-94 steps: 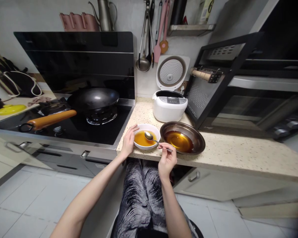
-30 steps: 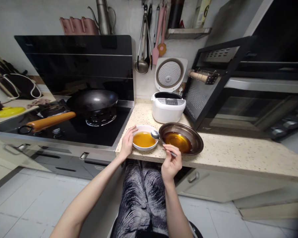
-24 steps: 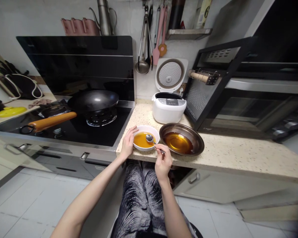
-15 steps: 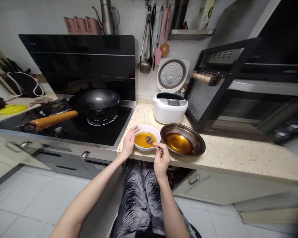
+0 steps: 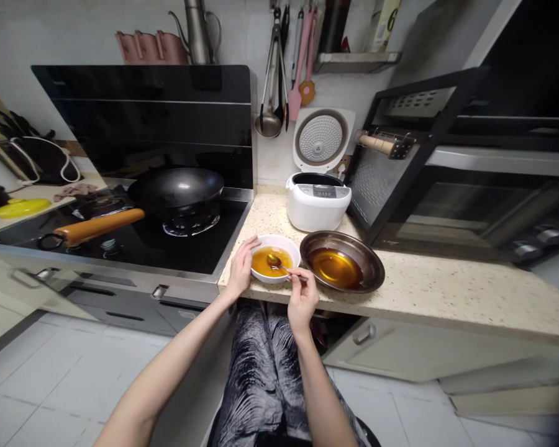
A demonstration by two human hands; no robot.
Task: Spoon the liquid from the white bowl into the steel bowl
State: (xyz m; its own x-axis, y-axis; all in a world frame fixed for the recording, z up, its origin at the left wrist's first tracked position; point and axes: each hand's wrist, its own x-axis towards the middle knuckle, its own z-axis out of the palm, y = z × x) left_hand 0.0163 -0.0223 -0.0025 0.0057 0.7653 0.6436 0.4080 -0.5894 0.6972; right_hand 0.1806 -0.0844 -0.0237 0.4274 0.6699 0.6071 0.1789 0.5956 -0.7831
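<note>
A white bowl [image 5: 289, 241] of amber liquid stands near the counter's front edge. My left hand [image 5: 242, 268] grips its left side, the fingers lying along the rim. With thumb and fingers pinched, my right hand [image 5: 304, 297] holds a metal spoon [image 5: 274, 261] by its handle, at the bowl's near right rim. The spoon's head lies in the liquid, around the bowl's middle. Just right of the bowl, a dark metal basin [image 5: 375, 270] holds a darker amber liquid.
Behind the bowls stands a white rice cooker [image 5: 317, 211] with its lid raised. To the left, a black wok [image 5: 179, 189] with a wooden handle sits on the gas stove [image 5: 177, 257]. A black oven [image 5: 475, 211] occupies the right. Utensils [image 5: 276, 74] hang on the wall.
The spoon's head has moved slightly left and away from me within the bowl, and now shows more of its hollow. Both hands keep their holds.
</note>
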